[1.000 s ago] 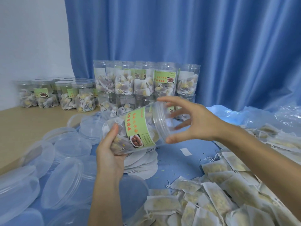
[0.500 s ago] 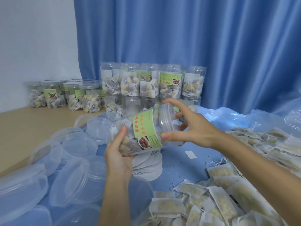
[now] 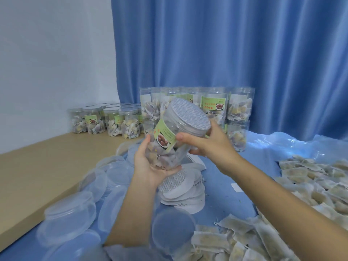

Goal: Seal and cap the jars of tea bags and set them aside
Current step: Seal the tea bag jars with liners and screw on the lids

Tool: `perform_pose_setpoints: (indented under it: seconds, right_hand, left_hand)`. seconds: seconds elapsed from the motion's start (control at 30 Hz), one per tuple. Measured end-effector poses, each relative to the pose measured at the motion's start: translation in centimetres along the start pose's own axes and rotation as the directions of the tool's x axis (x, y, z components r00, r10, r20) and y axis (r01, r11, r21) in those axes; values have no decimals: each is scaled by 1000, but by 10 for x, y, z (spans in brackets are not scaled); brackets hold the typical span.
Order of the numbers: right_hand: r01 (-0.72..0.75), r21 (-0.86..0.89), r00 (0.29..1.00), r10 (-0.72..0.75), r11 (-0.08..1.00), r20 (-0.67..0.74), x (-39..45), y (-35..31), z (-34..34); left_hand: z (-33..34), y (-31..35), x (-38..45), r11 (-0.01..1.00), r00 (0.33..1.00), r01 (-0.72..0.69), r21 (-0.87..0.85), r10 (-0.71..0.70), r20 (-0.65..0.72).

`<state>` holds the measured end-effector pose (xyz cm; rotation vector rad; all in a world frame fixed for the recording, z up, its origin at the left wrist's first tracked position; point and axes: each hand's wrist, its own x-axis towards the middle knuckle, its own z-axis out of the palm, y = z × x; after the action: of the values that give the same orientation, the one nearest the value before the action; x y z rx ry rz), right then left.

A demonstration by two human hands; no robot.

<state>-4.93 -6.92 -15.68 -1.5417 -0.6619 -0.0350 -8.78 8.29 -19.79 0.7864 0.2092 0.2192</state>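
I hold a clear plastic jar of tea bags (image 3: 170, 140) with a green label, tilted so its top faces me. A clear cap over a printed white seal (image 3: 190, 117) covers its mouth. My left hand (image 3: 150, 164) cups the jar's base from below. My right hand (image 3: 205, 143) grips the jar near the cap, thumb across the label. Below the jar lies a stack of white round seals (image 3: 180, 191). Several loose clear caps (image 3: 69, 223) are spread over the blue sheet at the left.
Filled jars stand stacked two high (image 3: 237, 113) at the back by the blue curtain, and a lower group of capped jars (image 3: 113, 125) sits at the back left. Loose tea bags (image 3: 310, 181) are heaped on the right. Bare tan tabletop (image 3: 33, 170) lies at the left.
The jar has tipped from lying sideways to tilted up with its capped top facing me. My right hand has shifted from the jar's mouth to its side near the cap.
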Motion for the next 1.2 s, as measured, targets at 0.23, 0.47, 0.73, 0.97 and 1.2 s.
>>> perform_pose_setpoints:
  seconds: [0.23, 0.47, 0.73, 0.97, 1.2]
  right_hand:
    - [59, 15, 991, -57, 998, -117, 33, -15, 39]
    - [6, 14, 970, -2, 1000, -244, 89, 6, 88]
    - [1, -75, 964, -21, 997, -266, 182, 61, 145]
    - [-29, -171, 964, -17, 985, -264, 239, 119, 166]
    - [-83, -245, 977, 30, 966, -210, 255, 155, 169]
  left_hand:
    - [-2, 85, -2, 816, 953, -86, 571, 234, -191]
    - [-39, 159, 44, 658, 903, -176, 732, 405, -146]
    - [-84, 175, 163, 106, 909, -141, 984, 408, 87]
    - [-133, 181, 282, -552, 943, -320, 770, -107, 315]
    - [-167, 172, 340, -843, 968, -158, 514, -30, 249]
